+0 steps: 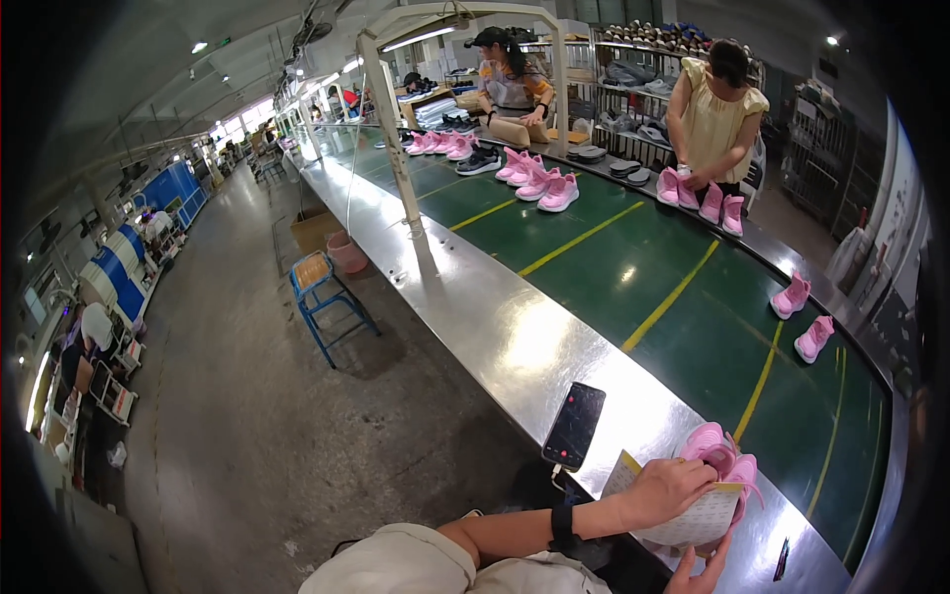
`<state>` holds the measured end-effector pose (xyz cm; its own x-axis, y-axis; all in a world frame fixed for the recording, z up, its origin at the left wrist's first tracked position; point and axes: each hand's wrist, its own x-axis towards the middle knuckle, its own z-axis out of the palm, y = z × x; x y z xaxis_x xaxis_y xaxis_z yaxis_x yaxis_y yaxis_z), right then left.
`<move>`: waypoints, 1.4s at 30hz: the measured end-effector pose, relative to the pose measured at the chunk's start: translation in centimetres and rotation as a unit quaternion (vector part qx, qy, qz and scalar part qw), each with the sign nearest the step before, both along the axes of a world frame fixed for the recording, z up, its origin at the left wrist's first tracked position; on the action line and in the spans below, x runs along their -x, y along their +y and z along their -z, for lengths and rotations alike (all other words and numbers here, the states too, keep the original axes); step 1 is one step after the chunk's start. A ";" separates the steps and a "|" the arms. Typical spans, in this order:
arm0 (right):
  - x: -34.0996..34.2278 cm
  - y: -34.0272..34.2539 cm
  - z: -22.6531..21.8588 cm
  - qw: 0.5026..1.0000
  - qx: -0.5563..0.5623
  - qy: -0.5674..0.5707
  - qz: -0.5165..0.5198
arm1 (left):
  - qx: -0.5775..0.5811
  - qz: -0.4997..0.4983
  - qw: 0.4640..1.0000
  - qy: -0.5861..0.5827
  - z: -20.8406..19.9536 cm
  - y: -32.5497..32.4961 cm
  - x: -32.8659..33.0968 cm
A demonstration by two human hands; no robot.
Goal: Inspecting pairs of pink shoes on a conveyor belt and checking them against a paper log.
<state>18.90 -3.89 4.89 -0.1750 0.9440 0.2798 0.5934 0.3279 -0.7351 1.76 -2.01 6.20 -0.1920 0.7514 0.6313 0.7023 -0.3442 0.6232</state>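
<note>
A pair of pink sneakers point(709, 441) sits at the metal edge of the line in front of me. Against their near side stands a white printed sheet point(693, 526) with rows of small marks and yellow edging. My left hand point(673, 491), a black band on its wrist, bends over the sheet's top edge. Its curled fingers reach to the opening of the nearer shoe, and what the fingertips hold is hidden. Lower down, my right hand point(701, 572) grips the sheet's bottom right part, partly cut off by the frame.
A phone point(574, 426) with a white cable lies on the metal ledge point(515, 342); a dark pen-like item point(782, 560) lies to the right. More pink sneakers point(813, 340) stand on the green conveyor point(594, 267). Across it, two people work. A blue stool point(327, 297) stands left.
</note>
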 end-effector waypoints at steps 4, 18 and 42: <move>-0.2 -0.4 0.3 1.000 -0.003 -0.009 0.003 | 0.011 0.027 0.999 -0.023 -0.2 -0.5 -1.2; 0.9 1.1 0.2 0.913 0.199 0.353 -0.051 | 0.079 -0.014 0.979 -0.188 -2.6 -1.7 3.6; 0.7 1.4 0.5 0.963 0.054 0.264 0.014 | 0.024 -0.009 0.968 -0.251 -1.1 -1.4 3.3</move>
<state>18.19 -2.49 4.44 -0.0098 0.9750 0.2218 0.1354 0.2211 -0.9658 -1.51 -3.37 7.31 -0.4786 0.7710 0.4201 0.3119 -0.2980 0.9022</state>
